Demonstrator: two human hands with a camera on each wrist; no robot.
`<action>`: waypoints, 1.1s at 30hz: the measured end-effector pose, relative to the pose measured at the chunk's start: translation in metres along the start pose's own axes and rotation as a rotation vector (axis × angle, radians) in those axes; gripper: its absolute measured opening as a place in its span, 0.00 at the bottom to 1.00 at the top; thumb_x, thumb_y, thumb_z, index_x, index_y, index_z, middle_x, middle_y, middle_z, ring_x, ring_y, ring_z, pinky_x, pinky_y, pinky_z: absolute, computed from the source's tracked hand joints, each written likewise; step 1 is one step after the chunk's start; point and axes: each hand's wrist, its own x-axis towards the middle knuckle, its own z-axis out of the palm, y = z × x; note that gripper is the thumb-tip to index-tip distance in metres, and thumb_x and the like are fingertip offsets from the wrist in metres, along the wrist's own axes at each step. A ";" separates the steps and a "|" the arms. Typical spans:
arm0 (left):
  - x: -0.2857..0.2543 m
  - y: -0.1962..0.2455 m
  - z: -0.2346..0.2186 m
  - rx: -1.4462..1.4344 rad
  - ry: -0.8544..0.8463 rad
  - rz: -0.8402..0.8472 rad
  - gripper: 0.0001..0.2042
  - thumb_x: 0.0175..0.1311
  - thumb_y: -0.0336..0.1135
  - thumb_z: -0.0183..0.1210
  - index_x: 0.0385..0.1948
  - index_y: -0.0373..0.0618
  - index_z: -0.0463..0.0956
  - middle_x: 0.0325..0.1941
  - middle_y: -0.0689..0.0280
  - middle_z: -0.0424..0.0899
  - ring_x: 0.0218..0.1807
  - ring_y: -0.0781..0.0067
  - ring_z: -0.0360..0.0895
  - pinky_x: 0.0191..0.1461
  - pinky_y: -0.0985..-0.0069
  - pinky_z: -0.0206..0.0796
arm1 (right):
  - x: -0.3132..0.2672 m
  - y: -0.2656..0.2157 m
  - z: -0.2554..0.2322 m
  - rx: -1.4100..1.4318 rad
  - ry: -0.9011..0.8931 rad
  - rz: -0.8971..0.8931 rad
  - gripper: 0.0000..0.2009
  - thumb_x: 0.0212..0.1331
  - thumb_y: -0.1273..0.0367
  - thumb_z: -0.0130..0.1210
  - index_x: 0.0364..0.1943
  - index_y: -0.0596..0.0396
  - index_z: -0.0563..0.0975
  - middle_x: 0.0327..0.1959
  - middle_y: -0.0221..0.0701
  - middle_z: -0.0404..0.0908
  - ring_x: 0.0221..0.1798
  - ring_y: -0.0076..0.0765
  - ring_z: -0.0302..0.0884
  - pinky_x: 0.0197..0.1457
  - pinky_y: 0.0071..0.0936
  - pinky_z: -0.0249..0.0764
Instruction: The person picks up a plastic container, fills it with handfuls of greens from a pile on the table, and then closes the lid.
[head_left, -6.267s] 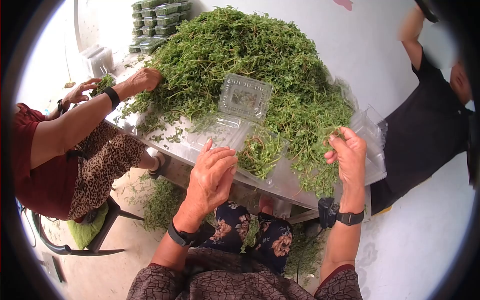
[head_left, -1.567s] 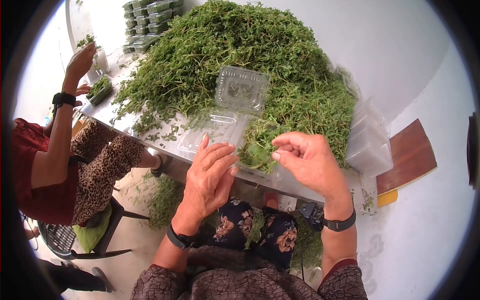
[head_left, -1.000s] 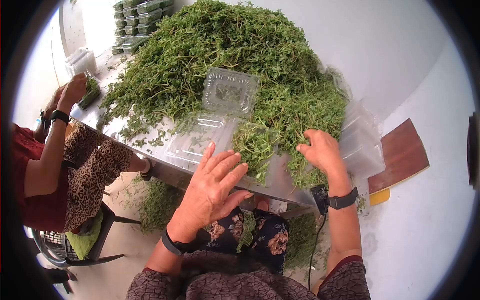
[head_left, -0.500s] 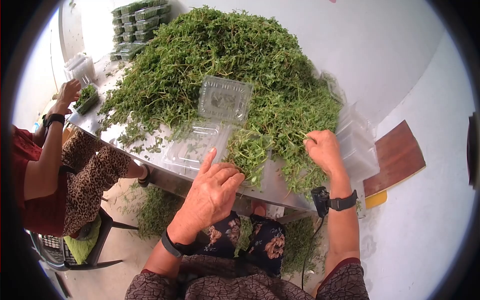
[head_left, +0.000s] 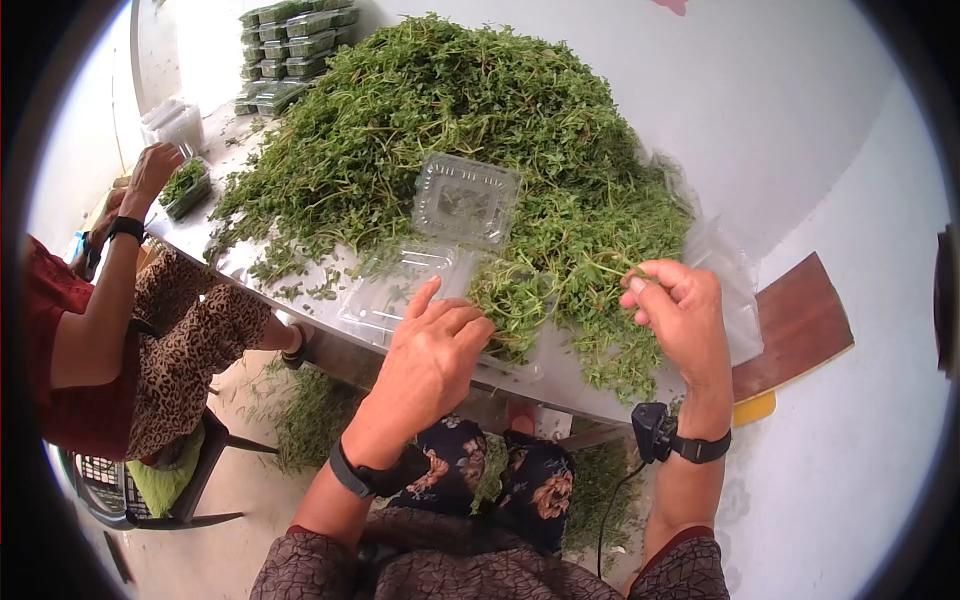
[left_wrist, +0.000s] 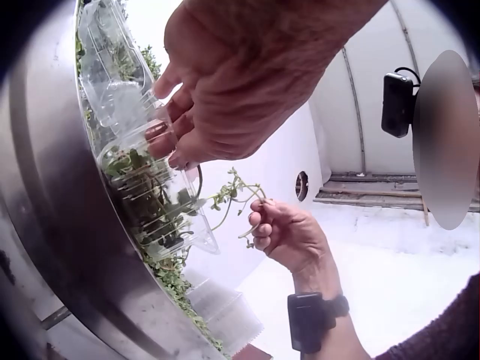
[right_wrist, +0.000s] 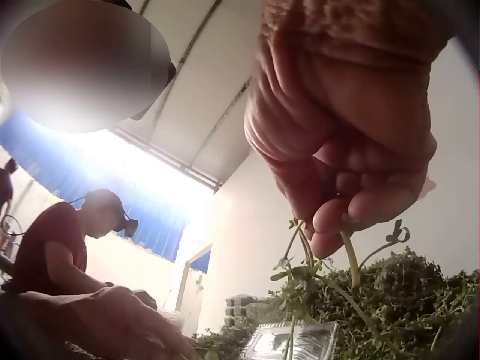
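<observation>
My right hand pinches a few leafy green stems between thumb and fingertips, just above the front right of a big heap of greens. In the left wrist view the stems dangle from those fingertips. My left hand lies over the near edge of a clear plastic clamshell box, fingers loosely bent at its rim. Loose greens fill the box's right half, while its other half lies flat to the left. Behind it, another clear plastic piece leans on the heap.
Stacked filled boxes stand at the back left. A person in a red top sits at the left beside a part-filled box. Nested clear boxes and a brown board are at the right. Greens litter the floor.
My right hand goes from the box to the heap's right side, picks up stems and now lifts them slightly. My left hand stays by the box, its fingers now more bent.
</observation>
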 end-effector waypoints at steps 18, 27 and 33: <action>-0.016 -0.007 -0.014 -0.108 0.159 -0.158 0.16 0.49 0.20 0.61 0.43 0.41 0.78 0.49 0.58 0.81 0.55 0.55 0.76 0.68 0.53 0.59 | -0.015 0.014 0.065 -0.264 -0.171 -0.316 0.04 0.52 0.72 0.56 0.30 0.56 0.80 0.24 0.41 0.78 0.26 0.49 0.76 0.31 0.38 0.70; -0.010 0.000 -0.007 -0.091 0.048 -0.071 0.17 0.51 0.23 0.60 0.46 0.41 0.78 0.54 0.57 0.79 0.59 0.54 0.74 0.70 0.53 0.56 | -0.018 0.027 0.068 -0.649 -0.148 -0.504 0.07 0.47 0.74 0.58 0.31 0.57 0.82 0.30 0.37 0.81 0.33 0.45 0.79 0.37 0.37 0.75; -0.012 0.000 0.000 -0.062 -0.121 0.002 0.14 0.56 0.28 0.60 0.44 0.38 0.77 0.49 0.58 0.81 0.58 0.58 0.73 0.72 0.52 0.51 | -0.022 0.031 0.065 -0.481 -0.135 -0.525 0.07 0.47 0.76 0.57 0.32 0.57 0.81 0.31 0.37 0.80 0.38 0.46 0.79 0.40 0.40 0.74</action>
